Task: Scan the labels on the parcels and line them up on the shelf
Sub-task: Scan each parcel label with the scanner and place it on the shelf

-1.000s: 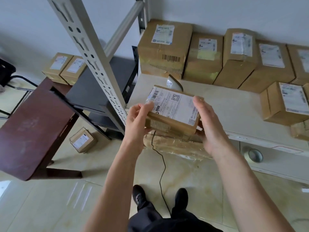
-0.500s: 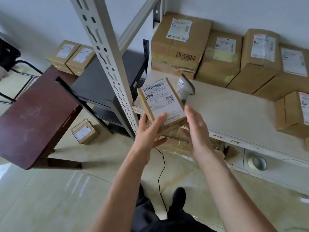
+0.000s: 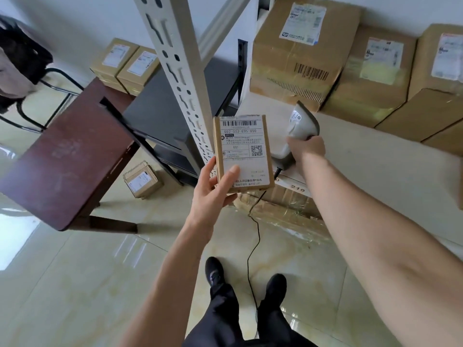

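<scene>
My left hand (image 3: 214,189) holds a small brown parcel (image 3: 242,151) upright in front of me, thumb across its white label, barcode at the top. To its right, my right hand (image 3: 307,149) grips the handle of a grey barcode scanner (image 3: 302,123) that stands on the white shelf (image 3: 363,156). The scanner's black cable (image 3: 253,241) hangs down to the floor. Along the back of the shelf, several labelled brown parcels (image 3: 300,51) stand in a row against the wall.
A perforated grey shelf post (image 3: 180,71) rises just left of the parcel. A dark brown table (image 3: 65,151) stands at left, with two parcels (image 3: 125,63) on a black surface behind it and one parcel (image 3: 142,180) on the tiled floor. Wrapped packages (image 3: 288,211) lie under the shelf.
My right hand let go of the parcel and took hold of the scanner on the shelf. My left hand alone now holds the parcel, turned upright.
</scene>
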